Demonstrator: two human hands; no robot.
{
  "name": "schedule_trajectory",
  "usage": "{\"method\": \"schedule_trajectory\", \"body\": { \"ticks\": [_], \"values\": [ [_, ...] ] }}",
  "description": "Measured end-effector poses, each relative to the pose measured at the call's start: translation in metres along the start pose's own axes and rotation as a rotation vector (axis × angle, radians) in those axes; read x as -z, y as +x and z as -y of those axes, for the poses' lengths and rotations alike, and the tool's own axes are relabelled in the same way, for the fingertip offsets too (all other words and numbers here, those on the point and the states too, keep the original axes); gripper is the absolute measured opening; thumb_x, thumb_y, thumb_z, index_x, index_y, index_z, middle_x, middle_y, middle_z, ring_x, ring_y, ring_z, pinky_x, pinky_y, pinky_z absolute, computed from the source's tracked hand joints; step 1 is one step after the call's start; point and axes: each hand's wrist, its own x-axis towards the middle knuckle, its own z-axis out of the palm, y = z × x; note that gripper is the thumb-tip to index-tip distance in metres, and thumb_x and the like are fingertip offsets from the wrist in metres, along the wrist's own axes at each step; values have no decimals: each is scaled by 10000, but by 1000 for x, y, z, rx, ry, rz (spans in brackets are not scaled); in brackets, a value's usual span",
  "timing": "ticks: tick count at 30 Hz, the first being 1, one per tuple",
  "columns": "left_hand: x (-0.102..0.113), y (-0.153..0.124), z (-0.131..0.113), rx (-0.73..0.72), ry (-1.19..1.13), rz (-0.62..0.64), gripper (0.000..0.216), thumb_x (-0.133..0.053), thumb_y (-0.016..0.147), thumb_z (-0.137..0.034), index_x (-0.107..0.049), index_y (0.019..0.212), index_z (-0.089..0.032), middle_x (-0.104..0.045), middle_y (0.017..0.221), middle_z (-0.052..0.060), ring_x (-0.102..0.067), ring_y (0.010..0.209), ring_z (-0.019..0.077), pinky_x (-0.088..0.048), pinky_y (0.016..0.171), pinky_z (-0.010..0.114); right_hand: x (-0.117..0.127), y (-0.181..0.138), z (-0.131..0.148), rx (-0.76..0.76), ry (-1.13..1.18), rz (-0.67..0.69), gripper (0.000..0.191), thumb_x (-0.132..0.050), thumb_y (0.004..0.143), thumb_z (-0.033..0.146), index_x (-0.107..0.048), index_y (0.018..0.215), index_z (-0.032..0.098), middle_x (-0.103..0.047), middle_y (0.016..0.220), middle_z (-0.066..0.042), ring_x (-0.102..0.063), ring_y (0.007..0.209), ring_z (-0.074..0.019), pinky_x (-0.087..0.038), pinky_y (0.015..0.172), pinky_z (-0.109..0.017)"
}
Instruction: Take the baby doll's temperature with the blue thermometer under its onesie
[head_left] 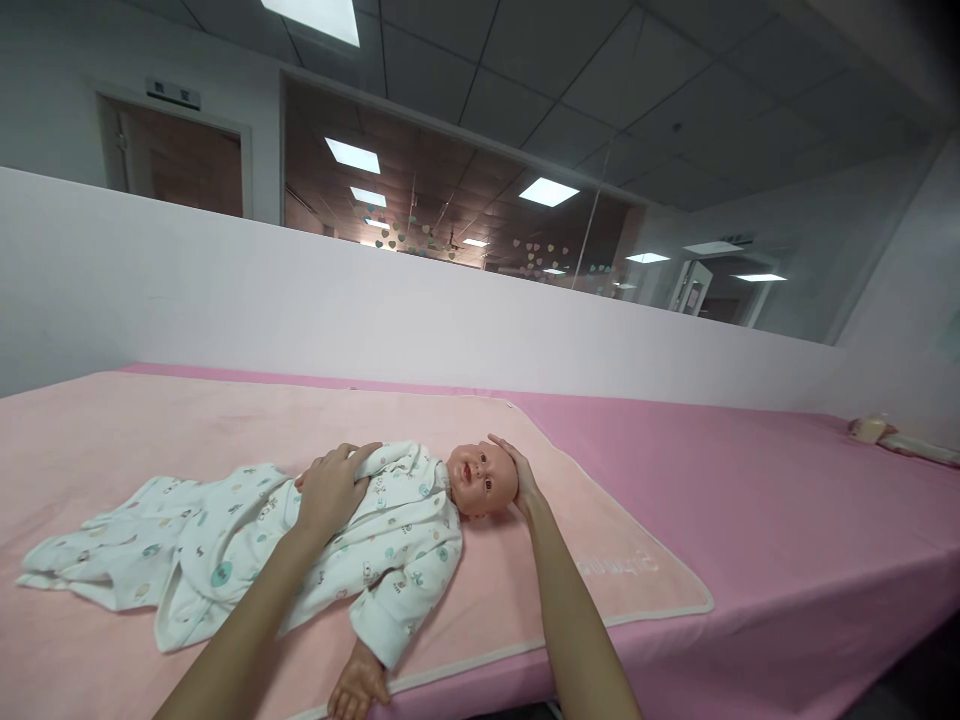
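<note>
A baby doll (409,500) lies on its back on a peach blanket (585,520), with its head to the right. It wears white clothes patterned with small prints. My left hand (334,492) is over its chest, fingers curled round the sleeved far arm. Against the crown of the doll's head (484,478), my right hand (521,475) is cupped, its fingers partly hidden behind the head. The doll's near arm stretches towards the table's front edge, where its bare hand (360,682) shows. The trouser legs lie flat to the left.
A pink cloth (750,490) covers the table beneath the blanket. Along the back runs a low white wall (375,310) with a glass pane (487,180) above it. Some blurred items (870,430) lie at the table's far right.
</note>
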Motion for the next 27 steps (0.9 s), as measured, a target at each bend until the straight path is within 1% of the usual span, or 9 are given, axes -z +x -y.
{"method": "schedule_trajectory", "body": {
  "ticks": [8, 11, 13, 15, 17, 19, 21, 24, 27],
  "values": [
    [-3, 1, 2, -20, -25, -8, 455, -386, 739, -185, -477, 1164, -319, -548, 1007, 31, -509, 893, 214, -373, 771, 346, 5, 3, -4, 29, 28, -1, 382, -537, 699, 469, -532, 950, 181, -622, 982, -104, -609, 861, -294, -479, 747, -482],
    [-2, 1, 2, -43, -102, -37, 426, -398, 741, -206, -496, 1143, -312, -546, 1053, 25, -503, 930, 208, -370, 804, 349, 4, 6, -5, 102, 12, -73, 320, -535, 698, 434, -537, 905, 189, -641, 914, -78, -623, 806, -266, -496, 717, -447],
    [-1, 2, 1, -93, -173, -60, 365, -415, 764, -263, -522, 1109, -315, -528, 1122, 13, -475, 1012, 209, -322, 898, 384, 4, 9, -7, 164, -58, -157, 297, -523, 696, 431, -537, 862, 185, -652, 857, -76, -627, 768, -257, -505, 686, -428],
    [2, 2, -3, -158, -244, -43, 315, -421, 791, -352, -543, 1081, -330, -490, 1202, -1, -409, 1121, 232, -190, 993, 467, 5, 13, -7, 325, -252, -297, 286, -484, 710, 436, -540, 794, 169, -656, 801, -91, -627, 717, -248, -510, 637, -400],
    [6, 2, -7, -228, -320, 36, 321, -413, 801, -431, -554, 1074, -337, -465, 1245, -3, -355, 1179, 259, -76, 1009, 530, 6, 17, -6, 552, -479, -470, 275, -452, 721, 422, -532, 693, 160, -649, 726, -101, -617, 657, -235, -503, 588, -370],
    [10, -1, -13, -284, -395, 161, 360, -438, 779, -486, -563, 1078, -327, -492, 1221, 11, -384, 1156, 272, -114, 1007, 519, 5, 18, -3, 746, -626, -614, 255, -446, 723, 391, -519, 636, 163, -634, 681, -100, -600, 654, -227, -485, 586, -354],
    [13, -3, -18, -306, -460, 271, 401, -499, 733, -507, -574, 1074, -312, -551, 1144, 16, -469, 1063, 258, -265, 967, 432, -1, 15, 0, 865, -664, -691, 222, -446, 728, 361, -532, 670, 165, -629, 740, -105, -581, 755, -230, -465, 663, -359],
    [13, -3, -22, -279, -552, 302, 384, -527, 716, -477, -603, 1042, -288, -607, 1041, 11, -532, 954, 225, -390, 819, 296, -27, 5, -7, 1170, -845, -721, 163, -464, 737, 302, -565, 747, 173, -619, 823, -100, -545, 851, -222, -416, 775, -379],
    [7, -1, -22, -251, -616, 237, 309, -476, 761, -422, -651, 949, -250, -640, 936, 20, -554, 876, 199, -396, 725, 243, -66, -6, -36, 1737, -1250, -526, 91, -473, 736, 182, -561, 756, 189, -605, 729, -67, -546, 745, -194, -419, 693, -353]
  ]
}}
